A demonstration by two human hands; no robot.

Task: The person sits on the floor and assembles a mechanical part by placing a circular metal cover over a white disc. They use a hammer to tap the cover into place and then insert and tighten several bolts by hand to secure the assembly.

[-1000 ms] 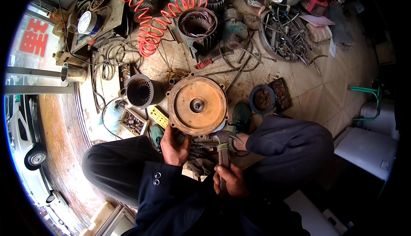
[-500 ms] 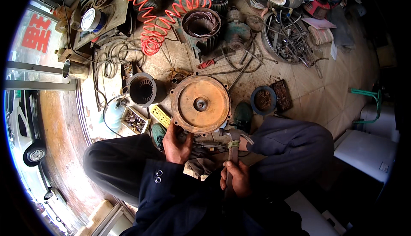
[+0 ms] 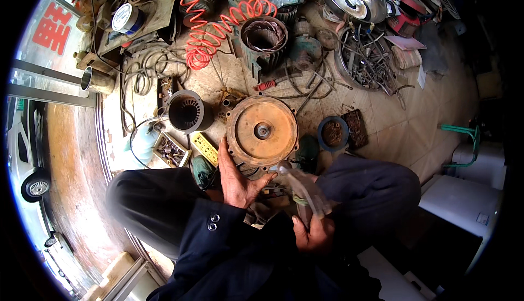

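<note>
The round plate (image 3: 261,120), rusty orange-brown with a raised rim, was located between the two shoes, at the far side of the hands. A small metal hub (image 3: 263,131) was seated at its center.

The left hand (image 3: 240,183) was positioned at the near left edge of the plate. Its fingers were extended along that edge, and its thumb was spread to the right, apart from them. Whether any fingers supported the underside could not be told.

The right hand (image 3: 315,234) was positioned nearer and to the right, with its fingers clamped on the handle of the hammer (image 3: 307,187). The hammer was blurred, and its head was near the plate's near right edge; contact could not be told.

A yellow strip (image 3: 205,148) lay just left of the plate. Farther left was a box (image 3: 186,158) of small metal parts. A dark gray hollow cylinder (image 3: 205,113) stood on the far side of the box. To the plate's right, a round bowl (image 3: 321,137) held small parts, just beside a dark tray (image 3: 356,128). A red coiled hose (image 3: 196,56) lay at the far left.
</note>
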